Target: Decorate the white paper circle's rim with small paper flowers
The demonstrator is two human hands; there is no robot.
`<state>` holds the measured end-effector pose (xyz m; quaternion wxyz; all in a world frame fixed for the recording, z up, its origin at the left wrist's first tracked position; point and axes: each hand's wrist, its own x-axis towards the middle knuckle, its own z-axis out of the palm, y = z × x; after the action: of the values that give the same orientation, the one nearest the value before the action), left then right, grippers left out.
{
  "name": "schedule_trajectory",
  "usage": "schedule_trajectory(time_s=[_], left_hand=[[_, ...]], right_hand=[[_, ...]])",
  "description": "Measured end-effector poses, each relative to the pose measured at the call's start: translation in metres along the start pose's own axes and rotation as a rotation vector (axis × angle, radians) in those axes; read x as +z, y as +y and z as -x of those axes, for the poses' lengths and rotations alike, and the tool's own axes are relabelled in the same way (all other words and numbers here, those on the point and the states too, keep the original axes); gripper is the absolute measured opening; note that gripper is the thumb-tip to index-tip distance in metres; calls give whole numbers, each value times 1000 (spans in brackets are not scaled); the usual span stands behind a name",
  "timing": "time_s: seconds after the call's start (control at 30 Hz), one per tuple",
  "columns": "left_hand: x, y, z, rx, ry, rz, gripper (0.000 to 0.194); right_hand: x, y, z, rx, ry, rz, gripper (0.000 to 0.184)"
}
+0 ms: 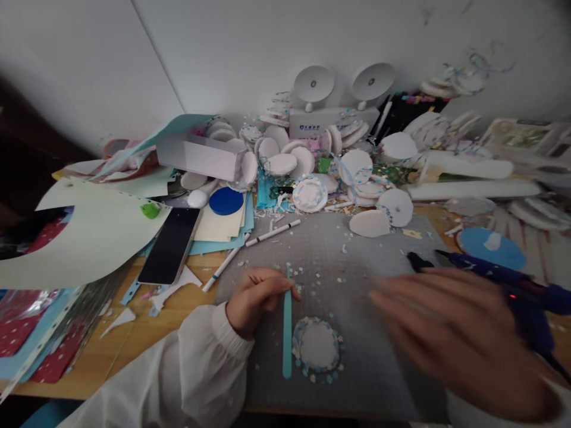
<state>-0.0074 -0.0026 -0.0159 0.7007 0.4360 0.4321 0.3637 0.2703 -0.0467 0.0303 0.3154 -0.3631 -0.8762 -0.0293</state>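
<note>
My left hand rests on the grey cutting mat, fingers curled and pinched on the upper end of a teal paper strip that lies upright on the mat. Just right of the strip sits a white disc with a blue patterned rim. My right hand hovers over the mat's right side, smeared by motion, fingers stretched toward the left. A blue glue gun lies behind and right of that hand.
Several white discs pile at the back by a white box. White marker pens, a dark phone, a blue lid and paper sheets crowd the left. Paper scraps litter the mat.
</note>
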Motion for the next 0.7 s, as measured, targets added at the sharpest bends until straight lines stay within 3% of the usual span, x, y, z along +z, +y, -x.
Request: schedule_trajectory(time_s=[0.03,0.1,0.2,0.4,0.53,0.7], left_hand=[[1,1,0,9,14,6,29],[2,2,-1,24,34,18,35],[3,4,-1,34,40,24,46],[4,0,0,28,20,-8,52],[6,-2,3,47,-5,-84,48],[2,3,6,175,-152,-369,42]], right_hand=[[13,-7,-22,-196,-63,45,24],[36,-20,-57,-405,-39,83,34],[59,-31,-80,-502,-28,91,31],[69,-27,-75,-562,47,81,25],[65,-12,-62,-333,120,-69,22],[69,-3,-34,369,396,-516,21]])
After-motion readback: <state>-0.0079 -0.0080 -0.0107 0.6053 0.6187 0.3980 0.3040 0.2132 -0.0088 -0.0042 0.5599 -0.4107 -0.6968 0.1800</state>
